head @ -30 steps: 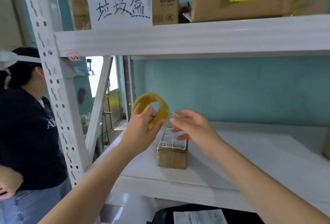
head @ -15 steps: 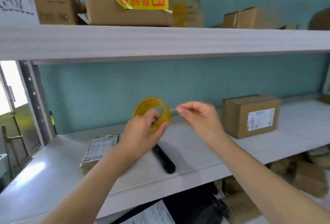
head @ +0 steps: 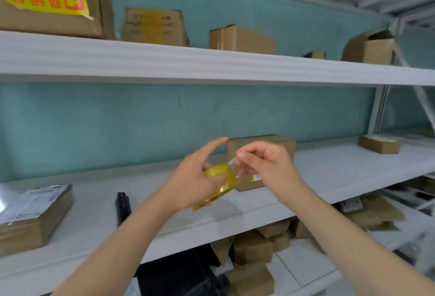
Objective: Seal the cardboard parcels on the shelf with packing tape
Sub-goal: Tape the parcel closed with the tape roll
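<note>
My left hand (head: 193, 178) grips the yellow tape roll (head: 220, 183), my right hand (head: 266, 163) pinches its loose clear end (head: 231, 162), both close together. Right behind them a cardboard box (head: 261, 145) sits on the white shelf (head: 329, 173), another parcel (head: 33, 215) far left.

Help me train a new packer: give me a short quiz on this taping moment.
1. True or false: the tape roll lies on the middle shelf.
2. What does the right hand pinch? A) the tape's free end B) a box flap C) a parcel label
3. Fill in: the black tool lies on the shelf to the ___ of both hands.
Key: 1 false, the left hand grips it in the air; 2 A; 3 left.
</note>
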Demonstrator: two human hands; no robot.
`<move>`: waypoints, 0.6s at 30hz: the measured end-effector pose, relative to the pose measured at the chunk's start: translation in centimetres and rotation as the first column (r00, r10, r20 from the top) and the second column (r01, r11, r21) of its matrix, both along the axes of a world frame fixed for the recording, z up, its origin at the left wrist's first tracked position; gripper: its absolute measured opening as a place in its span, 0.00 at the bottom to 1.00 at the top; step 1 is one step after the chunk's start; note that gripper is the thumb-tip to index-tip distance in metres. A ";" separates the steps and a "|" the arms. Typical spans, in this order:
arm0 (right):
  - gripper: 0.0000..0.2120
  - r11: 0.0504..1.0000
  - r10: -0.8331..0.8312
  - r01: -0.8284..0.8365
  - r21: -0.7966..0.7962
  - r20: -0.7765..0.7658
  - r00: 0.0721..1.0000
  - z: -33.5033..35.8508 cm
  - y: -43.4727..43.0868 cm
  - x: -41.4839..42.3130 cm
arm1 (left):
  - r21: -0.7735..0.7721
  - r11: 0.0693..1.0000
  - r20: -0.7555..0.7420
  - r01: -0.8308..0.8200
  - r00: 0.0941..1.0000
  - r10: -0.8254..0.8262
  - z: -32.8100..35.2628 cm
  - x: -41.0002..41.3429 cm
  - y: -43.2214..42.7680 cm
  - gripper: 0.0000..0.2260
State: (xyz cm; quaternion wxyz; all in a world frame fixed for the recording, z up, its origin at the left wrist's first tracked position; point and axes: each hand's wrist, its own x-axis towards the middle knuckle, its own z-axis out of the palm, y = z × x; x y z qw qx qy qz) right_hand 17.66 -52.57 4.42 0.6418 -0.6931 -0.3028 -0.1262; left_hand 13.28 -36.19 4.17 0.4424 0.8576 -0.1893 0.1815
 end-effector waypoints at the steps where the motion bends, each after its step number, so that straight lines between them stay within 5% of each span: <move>1: 0.12 1.000 0.011 -0.011 -0.018 -0.015 1.000 0.0 -1.4 0.3 | -0.018 0.999 -0.029 0.030 0.999 -0.031 -0.1 0.5 -1.5 0.21; 5: 0.08 0.998 0.064 -0.064 -0.003 -0.089 0.994 0.5 -6.2 1.6 | -0.210 0.978 -0.141 0.010 0.989 -0.040 -0.7 2.2 -7.3 0.09; 10: 0.05 0.994 0.106 -0.106 0.009 -0.160 0.981 0.6 -9.7 3.5 | -0.307 0.952 -0.193 -0.015 0.980 -0.047 -1.4 4.4 -11.1 0.08; 15: 0.14 0.982 0.188 -0.191 0.008 -0.211 0.959 0.2 -11.6 5.8 | -0.359 0.929 -0.116 -0.092 0.992 0.053 -1.4 6.8 -12.3 0.08; 18: 0.11 0.989 0.136 -0.144 -0.025 -0.204 0.970 0.2 -11.7 7.3 | -0.327 0.940 -0.060 -0.099 0.995 0.084 -1.2 8.3 -12.7 0.10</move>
